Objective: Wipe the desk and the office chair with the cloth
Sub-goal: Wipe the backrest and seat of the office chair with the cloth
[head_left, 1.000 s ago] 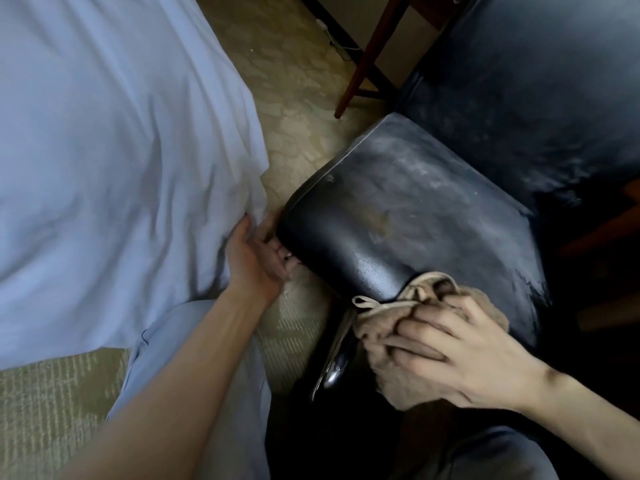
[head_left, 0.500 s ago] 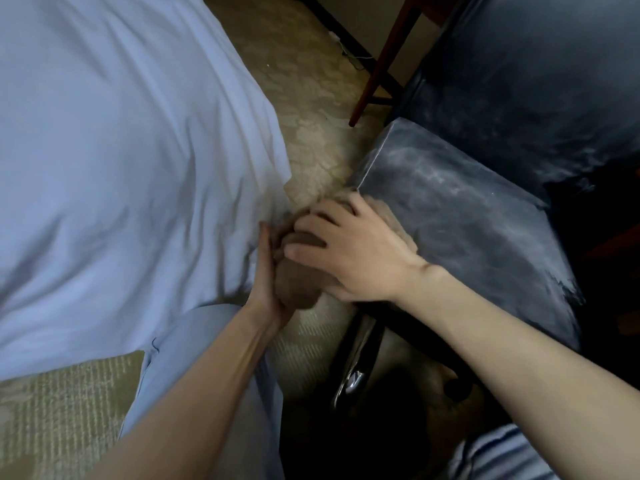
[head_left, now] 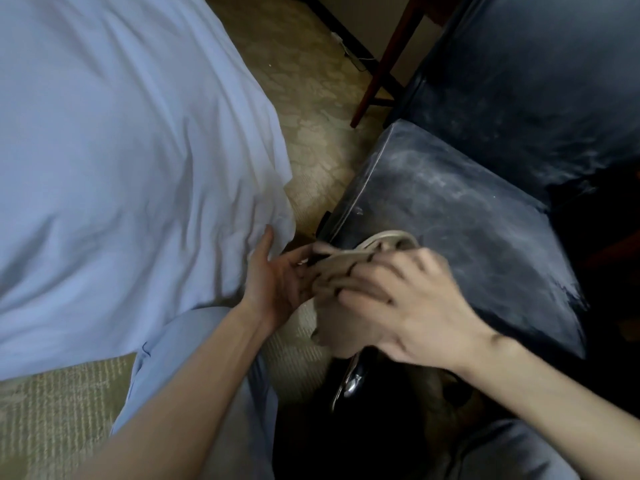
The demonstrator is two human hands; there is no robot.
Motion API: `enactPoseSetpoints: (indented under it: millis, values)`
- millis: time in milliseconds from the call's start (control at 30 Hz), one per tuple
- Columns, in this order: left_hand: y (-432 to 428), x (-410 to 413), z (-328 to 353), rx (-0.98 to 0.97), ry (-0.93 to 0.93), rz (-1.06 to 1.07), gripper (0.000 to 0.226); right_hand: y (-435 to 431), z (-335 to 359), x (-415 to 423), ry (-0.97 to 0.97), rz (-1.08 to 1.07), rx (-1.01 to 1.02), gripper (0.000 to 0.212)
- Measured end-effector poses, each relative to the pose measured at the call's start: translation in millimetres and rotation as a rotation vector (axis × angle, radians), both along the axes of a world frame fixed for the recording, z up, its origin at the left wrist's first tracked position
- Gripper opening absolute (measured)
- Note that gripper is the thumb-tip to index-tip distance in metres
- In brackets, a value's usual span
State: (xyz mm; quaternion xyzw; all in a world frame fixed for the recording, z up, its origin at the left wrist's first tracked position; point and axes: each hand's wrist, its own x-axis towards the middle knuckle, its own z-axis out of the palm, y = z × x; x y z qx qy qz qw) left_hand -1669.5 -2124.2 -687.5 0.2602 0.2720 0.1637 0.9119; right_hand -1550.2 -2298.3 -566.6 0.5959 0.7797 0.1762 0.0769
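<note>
Beige cloth point(head_left: 346, 261), mostly hidden, gripped by right hand point(head_left: 412, 306) at chair seat point(head_left: 450, 216); left hand point(head_left: 277, 282) fingers apart.

This looks like a bedroom or hotel room. A bed point(head_left: 104, 150) under a pale, rumpled sheet point(head_left: 194, 244) stands on patterned beige carpet point(head_left: 311, 98). Near it are a dark padded office chair point(head_left: 457, 216) and a red-brown wooden furniture leg point(head_left: 384, 64).
</note>
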Motion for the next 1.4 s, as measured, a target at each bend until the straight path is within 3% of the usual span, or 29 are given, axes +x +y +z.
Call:
enactPoseSetpoints:
  millis: [67,267,400,500,667,733,833,933,1100,1267,1400]
  values:
    - [-1.9,6.4,-2.7,-0.008,-0.014,-0.029,0.081,-14.6,9.9,17.5,0.051,-0.034,-0.011,0.039]
    - [-4.2,15.8,-8.2,0.332,0.002,-0.185,0.035,-84.2,8.9,50.8,-0.022,0.033,-0.1,0.045]
    - [-11.5,17.0,-8.4,0.436,0.01,-0.246,0.059,-88.0,-2.3,44.3,0.018,-0.004,0.003,0.046]
    - [-13.2,16.5,-7.9,0.455,0.034,-0.198,0.063,-57.5,-6.7,27.8,0.078,-0.015,0.085,0.041]
    - [-10.2,19.3,-8.6,0.213,0.06,-0.167,0.048,21.8,-9.0,-1.1,0.12,-0.074,0.057,0.053]
    - [-7.5,16.2,-16.2,0.127,0.017,-0.023,0.046,59.4,-6.0,-8.2,0.092,-0.168,0.034,0.055]
    - [-3.8,13.4,-20.9,-0.073,-0.073,0.116,0.058,108.2,-2.9,-10.3,0.03,-0.29,0.049,0.058]
    - [-2.8,21.2,-22.2,-0.1,-0.038,0.062,0.075,131.8,-4.7,-3.2,0.036,-0.371,0.073,0.06]
    - [-16.2,28.6,-22.1,-0.051,-0.065,-0.003,0.074,110.3,-3.7,9.1,0.025,-0.37,0.018,0.061]
    - [-12.6,40.0,-24.3,-0.085,-0.119,-0.019,0.076,29.9,11.0,19.5,0.168,-0.414,-0.048,0.063]
    - [-3.7,44.2,-25.0,0.083,-0.053,-0.118,0.067,-47.9,6.2,22.7,0.256,-0.359,0.004,0.056]
